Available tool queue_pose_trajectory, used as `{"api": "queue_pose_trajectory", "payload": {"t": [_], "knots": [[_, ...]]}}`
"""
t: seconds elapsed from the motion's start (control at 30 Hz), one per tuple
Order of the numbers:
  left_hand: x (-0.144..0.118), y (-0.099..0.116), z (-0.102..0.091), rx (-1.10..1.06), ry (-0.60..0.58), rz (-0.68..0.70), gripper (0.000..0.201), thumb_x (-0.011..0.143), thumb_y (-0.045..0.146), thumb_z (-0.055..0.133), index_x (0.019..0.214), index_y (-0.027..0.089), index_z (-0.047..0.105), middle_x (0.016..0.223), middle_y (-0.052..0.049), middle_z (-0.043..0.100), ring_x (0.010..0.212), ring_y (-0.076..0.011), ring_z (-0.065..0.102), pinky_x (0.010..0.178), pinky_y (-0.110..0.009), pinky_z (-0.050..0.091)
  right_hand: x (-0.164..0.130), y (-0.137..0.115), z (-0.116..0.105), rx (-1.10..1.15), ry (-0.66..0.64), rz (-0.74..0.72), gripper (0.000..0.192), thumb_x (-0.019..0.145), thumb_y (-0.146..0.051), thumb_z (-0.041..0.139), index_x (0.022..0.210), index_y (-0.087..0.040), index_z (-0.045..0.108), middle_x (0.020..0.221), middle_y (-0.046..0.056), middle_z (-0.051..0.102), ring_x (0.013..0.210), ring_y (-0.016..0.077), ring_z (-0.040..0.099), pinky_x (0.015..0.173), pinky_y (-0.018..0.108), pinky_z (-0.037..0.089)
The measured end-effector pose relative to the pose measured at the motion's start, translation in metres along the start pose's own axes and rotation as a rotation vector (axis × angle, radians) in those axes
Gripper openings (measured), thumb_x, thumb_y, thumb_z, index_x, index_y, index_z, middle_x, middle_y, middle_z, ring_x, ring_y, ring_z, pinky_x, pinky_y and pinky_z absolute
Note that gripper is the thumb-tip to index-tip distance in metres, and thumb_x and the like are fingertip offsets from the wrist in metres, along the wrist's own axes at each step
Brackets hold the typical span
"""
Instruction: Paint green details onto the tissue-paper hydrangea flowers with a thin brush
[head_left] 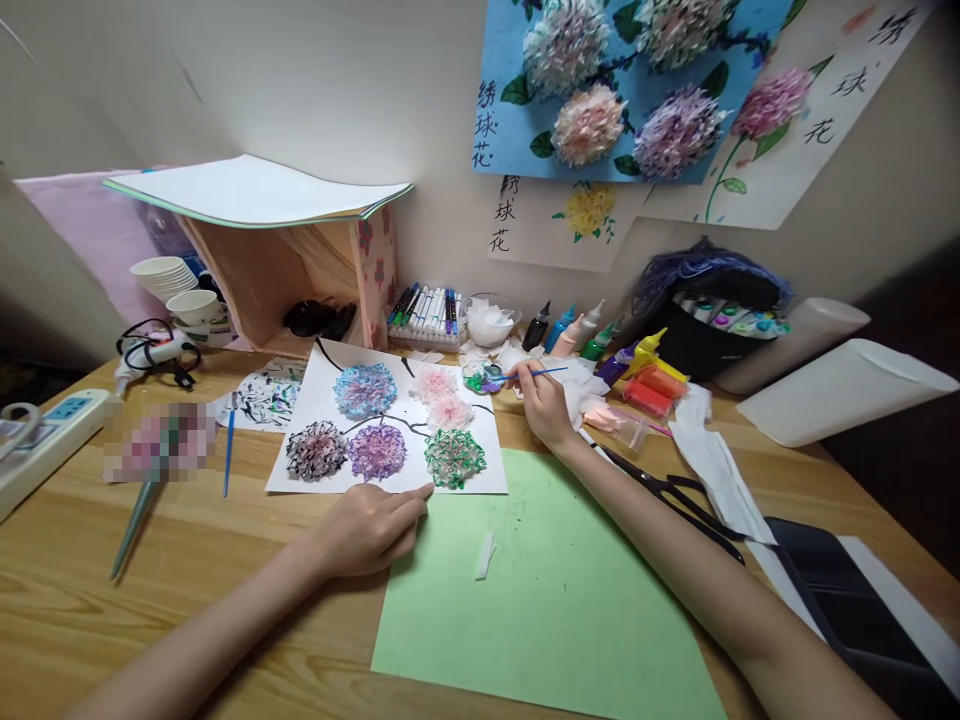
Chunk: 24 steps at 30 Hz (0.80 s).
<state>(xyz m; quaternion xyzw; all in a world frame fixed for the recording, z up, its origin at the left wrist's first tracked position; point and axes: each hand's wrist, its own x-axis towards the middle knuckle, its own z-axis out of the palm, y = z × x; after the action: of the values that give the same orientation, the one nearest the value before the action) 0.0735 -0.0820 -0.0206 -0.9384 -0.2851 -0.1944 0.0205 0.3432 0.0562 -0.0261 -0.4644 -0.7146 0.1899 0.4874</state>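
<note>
My right hand (541,402) grips a thin blue paintbrush (541,372), its tip reaching left into a small clear palette dish (480,377) of green and purple paint. My left hand (373,527) rests on the wooden desk, fingers curled, with a fingertip pressing the bottom edge of a white sheet (390,425). That sheet carries several fluffy painted flower balls in blue, pink, purple, dark and green. A light green sheet (547,590) lies in front of me, with a small white paper scrap (485,555) on it.
Paint bottles (570,330), a marker tray (426,315), a bowl of tissue (489,320) and a marker bag (712,320) line the wall. Black scissors (675,495) lie right. A power strip (45,435), glue gun (150,352), another blue brush (228,450) and paper cups (172,280) sit left.
</note>
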Motion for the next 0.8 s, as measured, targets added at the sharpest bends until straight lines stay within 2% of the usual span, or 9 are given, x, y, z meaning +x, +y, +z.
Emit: {"api": "queue_pose_trajectory", "payload": {"t": [0.33,0.8], "knots": [[0.0000,-0.0012,0.0004,0.000,-0.001,0.005,0.019,0.081,0.009,0.040,0.088,0.015,0.056,0.108,-0.007,0.071,0.054,-0.0156,0.065,0.043,-0.028,0.044,-0.0049,0.0045,0.0039,0.001,-0.005,0.012,0.035,0.096,-0.043,0.033,0.079,-0.021,0.054,0.072,0.002,0.059,0.075,0.0178,0.058,0.074,0.031,0.041],[-0.0012,-0.0017,0.0021,0.009,-0.016,0.003,0.018,0.082,0.009,0.040,0.091,0.015,0.055,0.110,-0.007,0.070,0.054,-0.0156,0.065,0.044,-0.030,0.043,-0.0010,0.0110,0.0062,0.145,0.038,0.157,0.039,0.093,-0.054,0.035,0.080,-0.022,0.053,0.065,0.001,0.061,0.065,0.0175,0.059,0.065,0.030,0.043]]}}
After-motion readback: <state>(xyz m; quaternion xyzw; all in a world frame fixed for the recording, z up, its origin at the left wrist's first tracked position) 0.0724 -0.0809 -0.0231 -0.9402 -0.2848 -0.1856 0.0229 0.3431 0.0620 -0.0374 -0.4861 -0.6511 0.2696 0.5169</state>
